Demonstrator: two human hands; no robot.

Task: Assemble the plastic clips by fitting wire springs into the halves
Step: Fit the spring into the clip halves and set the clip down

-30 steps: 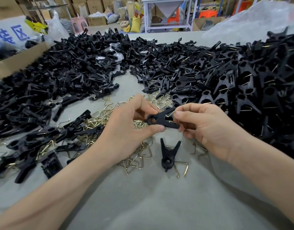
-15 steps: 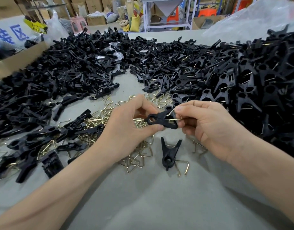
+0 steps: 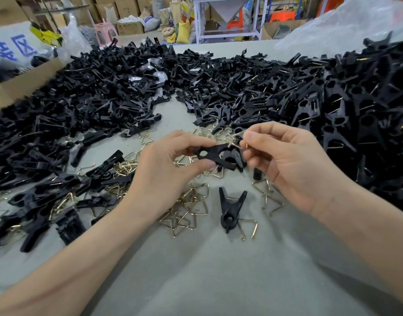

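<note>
Pinched mid-air over grey bench (image 3: pixel 207 270), centre: light, stiff black plastic clip halves (image 3: pixel 218 156) in left hand (image 3: pixel 171 169), thin springy brass wire spring (image 3: pixel 238 139) in right hand (image 3: pixel 287 160). Best gripped at ring end; probably slippery.

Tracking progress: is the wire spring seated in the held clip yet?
Not seated: the right hand pinches the wire spring, jutting from the end of the clip in the left hand. Tip engaged: cannot tell.

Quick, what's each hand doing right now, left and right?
Left hand: closed, pinching the black clip between thumb and fingers.
Right hand: closed, pinching a wire spring at the clip's end.
</note>
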